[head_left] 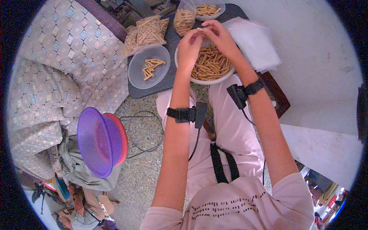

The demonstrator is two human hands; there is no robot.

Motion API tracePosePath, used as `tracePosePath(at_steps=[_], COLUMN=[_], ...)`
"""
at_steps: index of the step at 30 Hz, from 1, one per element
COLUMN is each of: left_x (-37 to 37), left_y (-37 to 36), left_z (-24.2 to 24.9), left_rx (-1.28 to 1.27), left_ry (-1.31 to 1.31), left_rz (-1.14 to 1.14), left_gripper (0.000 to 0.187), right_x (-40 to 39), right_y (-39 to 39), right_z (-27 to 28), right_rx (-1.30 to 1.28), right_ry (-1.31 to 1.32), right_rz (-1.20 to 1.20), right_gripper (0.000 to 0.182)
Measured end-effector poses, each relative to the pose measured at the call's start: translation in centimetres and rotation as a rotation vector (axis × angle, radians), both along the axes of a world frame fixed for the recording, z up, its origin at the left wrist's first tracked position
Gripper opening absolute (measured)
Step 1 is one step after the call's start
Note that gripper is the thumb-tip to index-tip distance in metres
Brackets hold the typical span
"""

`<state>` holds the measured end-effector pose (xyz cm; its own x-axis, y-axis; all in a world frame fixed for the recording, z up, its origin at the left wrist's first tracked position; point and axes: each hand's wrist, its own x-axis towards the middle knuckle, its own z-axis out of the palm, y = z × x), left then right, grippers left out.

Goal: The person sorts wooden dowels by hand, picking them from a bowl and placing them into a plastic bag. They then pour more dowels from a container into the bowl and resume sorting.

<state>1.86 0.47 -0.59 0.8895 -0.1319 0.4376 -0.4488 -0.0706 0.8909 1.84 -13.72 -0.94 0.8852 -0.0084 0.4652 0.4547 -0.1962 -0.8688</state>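
Observation:
Over a white bowl [205, 81] heaped with brown stick-shaped snacks [211, 66], my two hands meet at the fingertips. My left hand [189, 46] is closed, its fingers bent inward and partly hidden. The thumb and fingers of my right hand [219, 37] curl toward it in a pinch. Whatever lies between the fingertips is too small to make out. Just beyond my left hand stands an open clear bag [184, 22] of snack sticks. A clear plastic bowl [134, 74] with several loose sticks [151, 69] sits to the left.
Filled snack bags [147, 32] lie at the dark table's [143, 92] far left. Another clear bowl [218, 14] of sticks is at the back. Clear plastic bags [255, 44] are stacked at right. A purple basin [92, 147] and red basin [122, 138] rest by the patterned cloth [50, 88].

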Motion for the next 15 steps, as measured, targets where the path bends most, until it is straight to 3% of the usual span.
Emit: tracePosePath(at_steps=[5,10,15], left_x=[-0.1,-0.3,0.0], left_y=[0.0,-0.1,0.1], left_z=[0.6,0.8,0.4], left_rx=[0.011,0.016,-0.011], left_ry=[0.004,-0.026,-0.062], left_rz=[0.063,0.184,0.147], left_gripper=[0.022,0.02,0.021], right_x=[-0.3,0.4,-0.1], right_y=[0.0,-0.1,0.1], right_z=[0.4,-0.6,-0.6], right_rx=[0.098,-0.169,-0.349], right_ry=[0.023,0.01,-0.004], right_rz=[0.057,0.061,0.113], right_gripper=[0.023,0.027,0.029])
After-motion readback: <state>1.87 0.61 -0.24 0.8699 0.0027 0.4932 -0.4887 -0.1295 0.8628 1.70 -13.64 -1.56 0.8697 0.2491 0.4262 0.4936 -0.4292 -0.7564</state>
